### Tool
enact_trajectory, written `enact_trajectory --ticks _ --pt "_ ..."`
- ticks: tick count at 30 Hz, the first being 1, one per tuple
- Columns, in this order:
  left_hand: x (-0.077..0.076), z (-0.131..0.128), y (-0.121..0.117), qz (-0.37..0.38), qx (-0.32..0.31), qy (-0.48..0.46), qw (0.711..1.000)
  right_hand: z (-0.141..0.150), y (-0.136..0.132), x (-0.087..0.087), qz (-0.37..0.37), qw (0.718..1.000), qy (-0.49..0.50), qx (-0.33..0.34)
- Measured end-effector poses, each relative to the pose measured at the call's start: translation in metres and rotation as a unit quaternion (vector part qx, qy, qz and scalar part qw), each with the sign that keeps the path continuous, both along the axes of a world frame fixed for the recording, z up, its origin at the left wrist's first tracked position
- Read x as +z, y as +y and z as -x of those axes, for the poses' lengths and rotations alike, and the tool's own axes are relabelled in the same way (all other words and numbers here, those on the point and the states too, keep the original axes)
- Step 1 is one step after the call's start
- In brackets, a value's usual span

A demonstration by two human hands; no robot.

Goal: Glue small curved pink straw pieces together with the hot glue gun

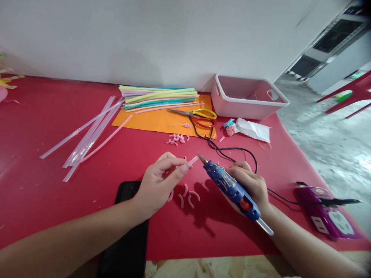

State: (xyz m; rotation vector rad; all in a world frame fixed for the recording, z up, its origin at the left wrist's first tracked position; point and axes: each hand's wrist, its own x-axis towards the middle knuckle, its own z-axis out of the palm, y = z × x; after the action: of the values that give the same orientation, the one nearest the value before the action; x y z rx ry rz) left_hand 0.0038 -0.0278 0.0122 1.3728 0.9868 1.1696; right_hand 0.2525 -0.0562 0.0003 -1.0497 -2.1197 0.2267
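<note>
Head camera showed the left hand pinching a short pink piece between both hands, its end touching or perhaps just beside the nozzle of the glue gun gripped by the right hand; beyond lay pink curls, then scissors.

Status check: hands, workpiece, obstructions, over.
Left hand pinching small pink piece. Right hand gripping blue glue gun. Nozzle at piece's tip, contact unclear. Nothing seen between them; black cord lies beyond the gun.

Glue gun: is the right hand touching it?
Touching. The head view shows the right hand gripping the glue gun, holding it above the red tabletop.
</note>
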Motion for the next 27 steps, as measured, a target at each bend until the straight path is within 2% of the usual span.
enact_trajectory --ticks 14,27 --pt "0.0001 0.0001 -0.0010 0.027 -0.015 -0.016 0.999 -0.0004 0.0006 -0.0009 0.004 1.000 -0.005 0.009" --pt "-0.0022 0.0022 -0.0014 0.021 -0.035 -0.036 0.999 -0.0007 0.0016 0.0030 0.002 0.999 -0.026 0.026"
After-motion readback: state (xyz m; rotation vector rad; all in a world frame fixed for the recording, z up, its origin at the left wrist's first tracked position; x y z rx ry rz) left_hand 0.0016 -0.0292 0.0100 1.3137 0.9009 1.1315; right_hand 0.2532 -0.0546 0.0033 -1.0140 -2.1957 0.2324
